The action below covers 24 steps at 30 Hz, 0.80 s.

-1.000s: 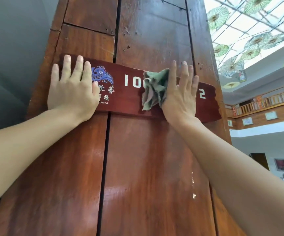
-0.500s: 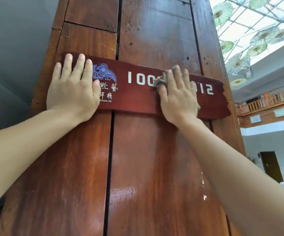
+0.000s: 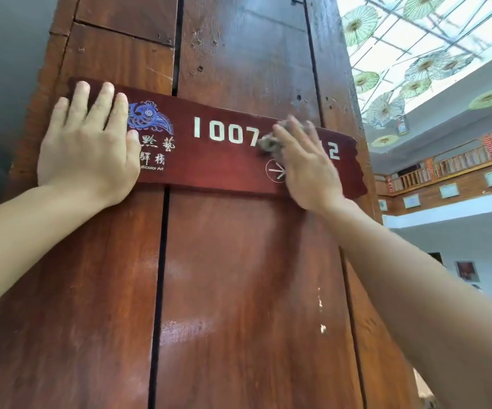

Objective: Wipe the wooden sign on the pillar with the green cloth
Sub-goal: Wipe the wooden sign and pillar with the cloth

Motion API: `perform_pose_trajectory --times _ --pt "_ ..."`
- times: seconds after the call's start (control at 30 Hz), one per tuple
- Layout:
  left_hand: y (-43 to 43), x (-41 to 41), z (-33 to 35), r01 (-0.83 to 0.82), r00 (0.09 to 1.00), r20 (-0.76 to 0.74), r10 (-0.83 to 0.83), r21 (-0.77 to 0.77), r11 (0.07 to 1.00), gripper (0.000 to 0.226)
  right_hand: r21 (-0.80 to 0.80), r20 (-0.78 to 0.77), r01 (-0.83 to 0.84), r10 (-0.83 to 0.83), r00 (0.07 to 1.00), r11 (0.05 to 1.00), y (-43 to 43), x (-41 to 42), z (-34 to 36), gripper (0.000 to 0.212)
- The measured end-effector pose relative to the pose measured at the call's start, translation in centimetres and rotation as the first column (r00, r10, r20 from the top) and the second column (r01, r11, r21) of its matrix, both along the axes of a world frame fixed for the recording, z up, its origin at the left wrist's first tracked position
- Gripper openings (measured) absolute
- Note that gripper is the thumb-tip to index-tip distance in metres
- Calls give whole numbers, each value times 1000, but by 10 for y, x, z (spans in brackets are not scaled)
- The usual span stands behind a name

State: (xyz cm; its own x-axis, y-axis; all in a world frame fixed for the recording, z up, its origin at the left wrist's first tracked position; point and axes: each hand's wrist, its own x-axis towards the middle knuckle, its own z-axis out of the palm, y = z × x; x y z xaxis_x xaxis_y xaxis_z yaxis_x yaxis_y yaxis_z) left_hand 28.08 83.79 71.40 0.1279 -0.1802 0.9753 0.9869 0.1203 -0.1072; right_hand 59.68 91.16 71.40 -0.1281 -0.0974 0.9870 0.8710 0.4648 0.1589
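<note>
Wooden sign (image 3: 227, 160), dark red-brown plank with ragged ends, mounted across a tall reddish-brown wooden plank pillar (image 3: 238, 276), sits just above frame centre, running from 9 o'clock to 3 o'clock with a slight downward tilt to the right. Sign carries a blue bird emblem (image 3: 149, 117) at its left part, white Chinese characters below it, white digits "1007" in the middle, a "2" visible near the right end, small white circled arrow mark (image 3: 276, 171) near the lower edge. Left hand (image 3: 88, 149) lies flat and spread, released, palm on the sign's left end at 9 o'clock, fingers pointing to 12 o'clock, grasping nothing. Right hand (image 3: 306, 163) at 3 o'clock of the digits, pressed onto the sign, fingers blurred, holding a crumpled grey-green cloth (image 3: 269, 143) against the wood; only a bit of cloth sticks out at the hand's 10 o'clock side, covering the digits after "1007". Both forearms reach up from the lower corners. Green paper umbrellas (image 3: 386, 104) hang under a bright ceiling at 1–2 o'clock; wooden balcony railing (image 3: 457, 166) at 3 o'clock.
</note>
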Motion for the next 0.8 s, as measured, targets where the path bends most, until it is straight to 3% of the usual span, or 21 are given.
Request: perform_pose_trajectory --times 0.03,0.07,0.1,0.17,0.27,0.37,0.47,0.53,0.6,0.67,0.8 --pt "-1 1 0 -2 1000 -1 2 -13 1000 62 -157 -309 -53 2 951 986 9 38 2 48" --pt "-1 2 0 -5 1000 1 5 -26 1000 62 -309 -567 -150 -55 822 939 12 72 1 46" --pt "-2 3 0 -11 1000 3 11 -32 999 62 -402 -706 -257 -119 698 879 9 94 -2 42" --pt "-3 4 0 -25 1000 4 26 -48 999 60 -399 -790 -372 -107 604 838 3 108 -7 33" --pt "-5 4 0 -25 999 34 28 -97 995 58 -164 -823 -357 73 564 919 -4 86 -9 31" --pt "-11 5 -2 -2 998 67 12 -150 989 60 -6 -657 -307 228 718 952 -15 40 -12 30" --pt "-13 2 -24 69 997 49 -64 -91 993 61 -41 -335 -280 251 908 959 -27 -21 -13 43" --pt "-7 -8 -48 115 986 128 -111 -27 993 64 -13 -59 -219 218 974 976 -37 -68 -18 49" --pt "5 -20 -71 148 965 214 -150 26 989 67 102 219 -130 105 970 986 -42 -112 -25 50" --pt "18 -31 -84 138 966 211 -146 55 989 69 179 383 -79 4 924 981 -40 -141 -32 46" --pt "30 -41 -81 141 970 191 -150 60 988 73 223 356 -93 7 934 970 -23 -124 -33 40"
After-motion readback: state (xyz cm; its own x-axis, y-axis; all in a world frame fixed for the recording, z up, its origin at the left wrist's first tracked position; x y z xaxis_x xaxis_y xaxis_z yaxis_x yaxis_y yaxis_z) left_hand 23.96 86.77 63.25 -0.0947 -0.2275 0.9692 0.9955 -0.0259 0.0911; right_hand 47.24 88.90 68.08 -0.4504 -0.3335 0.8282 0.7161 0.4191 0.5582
